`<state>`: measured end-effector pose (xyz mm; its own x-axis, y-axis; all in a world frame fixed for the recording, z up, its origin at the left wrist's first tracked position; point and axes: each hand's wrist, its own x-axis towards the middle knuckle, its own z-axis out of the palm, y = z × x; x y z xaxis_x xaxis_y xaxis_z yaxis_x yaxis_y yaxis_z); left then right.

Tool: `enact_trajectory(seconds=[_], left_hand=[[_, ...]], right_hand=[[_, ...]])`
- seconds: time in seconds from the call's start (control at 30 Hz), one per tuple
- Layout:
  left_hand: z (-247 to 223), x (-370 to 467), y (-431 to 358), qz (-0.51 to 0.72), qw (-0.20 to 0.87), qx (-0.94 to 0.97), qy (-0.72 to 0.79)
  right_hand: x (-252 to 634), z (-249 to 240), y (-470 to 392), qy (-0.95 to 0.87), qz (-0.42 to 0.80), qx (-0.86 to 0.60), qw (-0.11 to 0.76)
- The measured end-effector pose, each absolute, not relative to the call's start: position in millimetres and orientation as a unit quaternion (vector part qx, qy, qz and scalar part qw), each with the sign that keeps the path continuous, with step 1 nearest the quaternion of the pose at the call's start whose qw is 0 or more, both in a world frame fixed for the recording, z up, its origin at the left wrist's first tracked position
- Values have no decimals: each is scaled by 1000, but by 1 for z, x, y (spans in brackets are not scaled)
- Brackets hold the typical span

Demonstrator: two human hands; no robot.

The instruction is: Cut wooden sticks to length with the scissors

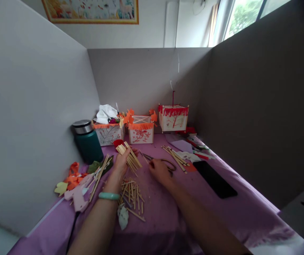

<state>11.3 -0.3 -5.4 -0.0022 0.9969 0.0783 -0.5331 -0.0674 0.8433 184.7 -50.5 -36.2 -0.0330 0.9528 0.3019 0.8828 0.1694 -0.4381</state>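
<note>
My left hand (122,161) is closed round a bundle of pale wooden sticks (130,159), which fan out above the purple cloth. To its right, my right hand (159,170) is closed in a pinch on one thin stick (144,158) that points up and left. Just beyond that hand lies a pair of scissors (170,163) with dark handles, partly hidden by the fingers. Below the left hand, short cut sticks (132,194) are heaped loosely on the cloth, with a crumpled whitish scrap (122,216) beside them.
A pink glue gun (78,194), orange paper leaves (74,177) and a green flask (86,143) stand or lie at left. Paper lanterns (141,136) line the back. More sticks (177,159) and a black phone (214,179) lie at right. Grey partitions (149,78) enclose the table.
</note>
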Motion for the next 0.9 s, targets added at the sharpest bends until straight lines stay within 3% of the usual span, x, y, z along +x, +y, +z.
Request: enact_trajectory(seconds=[0.13, 0.23, 0.63, 0.9], left_hand=[[-10, 24, -5, 593, 608, 425, 314], [-13, 29, -9, 541, 602, 485, 332], [-11, 29, -15, 537, 629, 475, 301], [-9, 26, -17, 489, 644, 518, 277]], right_hand=[[194, -43, -46, -688, 126, -570, 431], [191, -49, -45, -694, 156, -502, 492], [184, -63, -40, -748, 89, -488, 442], [176, -58, -42, -766, 134, -491, 393]])
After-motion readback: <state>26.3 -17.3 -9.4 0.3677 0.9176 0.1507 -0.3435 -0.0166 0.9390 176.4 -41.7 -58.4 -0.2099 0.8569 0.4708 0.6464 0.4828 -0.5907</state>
